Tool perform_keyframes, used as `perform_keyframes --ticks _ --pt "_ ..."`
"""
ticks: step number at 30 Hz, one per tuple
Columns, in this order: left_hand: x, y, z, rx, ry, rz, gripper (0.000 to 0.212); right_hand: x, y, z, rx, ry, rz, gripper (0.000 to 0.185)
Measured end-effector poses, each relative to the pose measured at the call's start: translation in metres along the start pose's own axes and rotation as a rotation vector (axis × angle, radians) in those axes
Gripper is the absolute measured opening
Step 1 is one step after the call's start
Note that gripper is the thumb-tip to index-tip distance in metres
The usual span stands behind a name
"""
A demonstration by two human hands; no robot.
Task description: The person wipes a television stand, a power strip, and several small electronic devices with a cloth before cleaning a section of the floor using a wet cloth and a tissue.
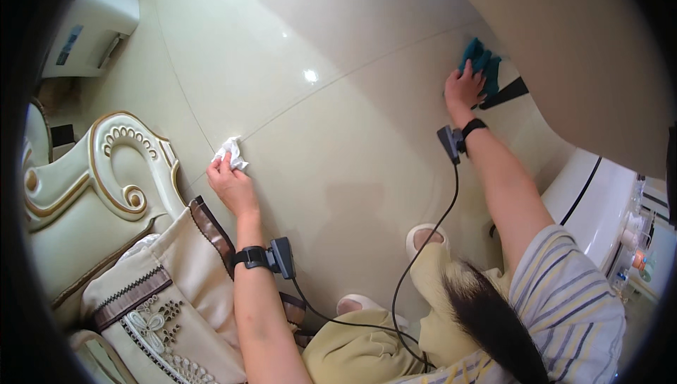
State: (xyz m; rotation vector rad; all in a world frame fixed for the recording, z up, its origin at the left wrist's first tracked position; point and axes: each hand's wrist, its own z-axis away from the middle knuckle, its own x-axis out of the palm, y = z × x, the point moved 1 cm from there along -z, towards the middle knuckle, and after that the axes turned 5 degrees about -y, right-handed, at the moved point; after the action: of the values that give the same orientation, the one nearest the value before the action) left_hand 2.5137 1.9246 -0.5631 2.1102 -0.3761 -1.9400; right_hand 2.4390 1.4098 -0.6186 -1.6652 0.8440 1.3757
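Observation:
My left hand (231,185) is low over the glossy tiled floor (317,135), its fingers closed on a crumpled white tissue (230,154). At the right, my right hand (465,88) has its fingers on a bunched teal cloth (482,61), close to a dark strip beneath a large beige surface. Part of the cloth lies behind the fingers. Each wrist wears a black strap with a small dark device, and a thin black cable runs from each device.
A carved cream and gold furniture piece (151,164) with embroidered fabric (185,273) stands at the left. A white box-shaped object (95,24) is at the upper left. The large beige surface (576,40) overhangs the right side. Cables (452,199) hang near my slippered feet (426,238).

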Motion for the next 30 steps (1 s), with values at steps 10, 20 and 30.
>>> perform_keyframes --ticks 10,20,30 --pt "0.002 0.023 0.000 0.102 -0.079 -0.129 0.044 -0.001 -0.195 0.065 -0.799 -0.123 -0.236 0.047" --pt "-0.004 0.022 0.001 0.101 -0.128 -0.210 0.042 -0.022 -0.207 0.125 -1.238 -0.276 -0.429 0.040" --pt "-0.005 0.030 -0.001 0.106 -0.112 -0.249 0.039 -0.035 -0.173 0.152 -1.387 -0.292 -0.411 0.044"
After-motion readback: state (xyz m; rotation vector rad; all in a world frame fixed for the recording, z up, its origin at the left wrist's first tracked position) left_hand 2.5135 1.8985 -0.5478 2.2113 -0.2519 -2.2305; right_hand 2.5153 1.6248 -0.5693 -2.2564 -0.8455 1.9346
